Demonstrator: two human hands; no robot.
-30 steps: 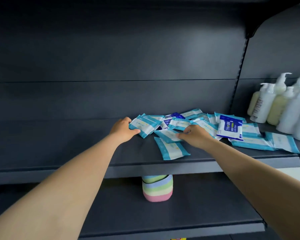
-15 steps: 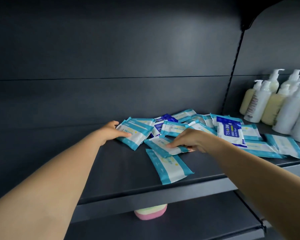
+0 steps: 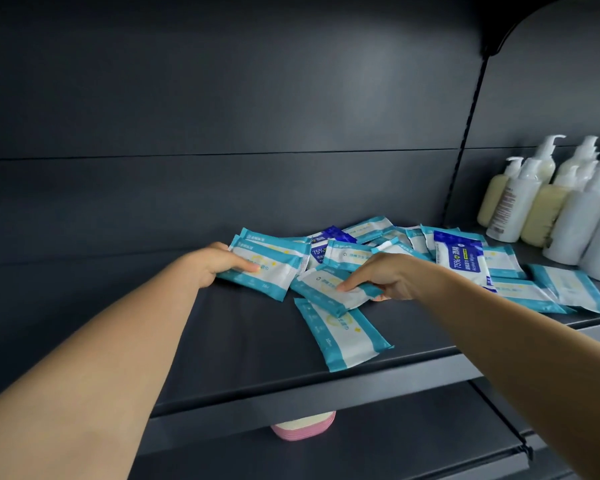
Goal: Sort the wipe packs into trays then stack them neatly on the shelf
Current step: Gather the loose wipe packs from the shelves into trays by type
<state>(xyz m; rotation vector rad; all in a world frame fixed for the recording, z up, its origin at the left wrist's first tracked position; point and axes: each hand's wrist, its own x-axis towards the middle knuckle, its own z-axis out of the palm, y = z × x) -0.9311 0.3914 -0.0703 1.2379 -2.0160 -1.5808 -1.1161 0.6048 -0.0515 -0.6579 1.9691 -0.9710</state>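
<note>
While both arms reach onto the dark shelf [image 3: 243, 344], the single head view shows each hand on its own wipe pack. The left hand [image 3: 219, 265] grips the left end of a light-blue pack [image 3: 278, 268], thumb lying across its top, seemingly to lift the outermost pack off the heap. The right hand [image 3: 388, 277] pinches another light-blue pack [image 3: 329, 292] just in front of it, fingertips on top and thumb apparently beneath; that pack tilts slightly, so it looks partly raised. Between the 2 hands and nearer the shelf edge, a third pack [image 3: 340, 334] lies flat and untouched. Beyond and to the right of the right hand sprawls the remaining pile, including a dark-blue alcohol-wipe pack [image 3: 461, 258], which probably belongs in a separate group. Pump bottles [image 3: 548, 206] stand well to the right. No tray shows anywhere. Below the shelf, a pink and cream object [image 3: 303, 426] is mostly hidden; what it is cannot be told. The small print on the packs is unreadable.
</note>
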